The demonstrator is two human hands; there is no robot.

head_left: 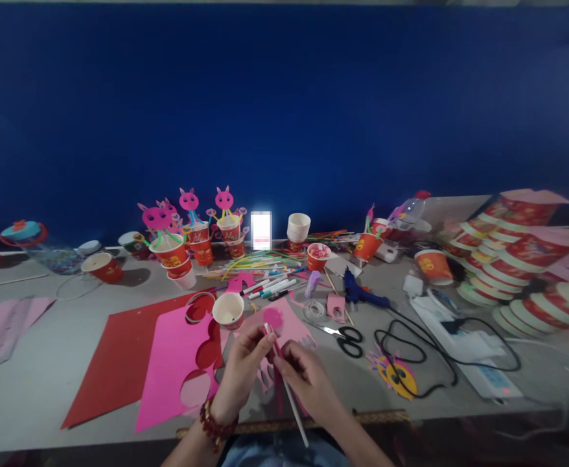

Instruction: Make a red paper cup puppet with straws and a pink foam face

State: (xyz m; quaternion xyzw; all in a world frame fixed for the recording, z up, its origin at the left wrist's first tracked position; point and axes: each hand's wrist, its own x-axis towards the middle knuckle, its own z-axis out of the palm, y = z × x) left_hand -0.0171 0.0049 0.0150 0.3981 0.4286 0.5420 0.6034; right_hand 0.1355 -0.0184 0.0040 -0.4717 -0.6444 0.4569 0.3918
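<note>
My left hand (251, 355), with a beaded bracelet at the wrist, pinches the upper end of a thin white stick (295, 414). Close beside it, my right hand (306, 373) is closed on the same stick just lower down. The stick slants down to the right, toward my lap. A narrow dark pink strip (278, 389) hangs below the fingers; where it meets the stick is hidden. Beneath the hands lies a light pink cut paper sheet (291, 319), with a bright pink paper circle (273, 317) on it.
Left are a pink sheet with round cutouts (161, 370), a red sheet (104, 370) and a paper cup (228, 311). Right are scissors (350, 340), a blue glue gun (362, 292) with cable, and a power strip (479, 373). Pink-headed cup figures (168, 250) and stacked cups (503, 259) stand behind.
</note>
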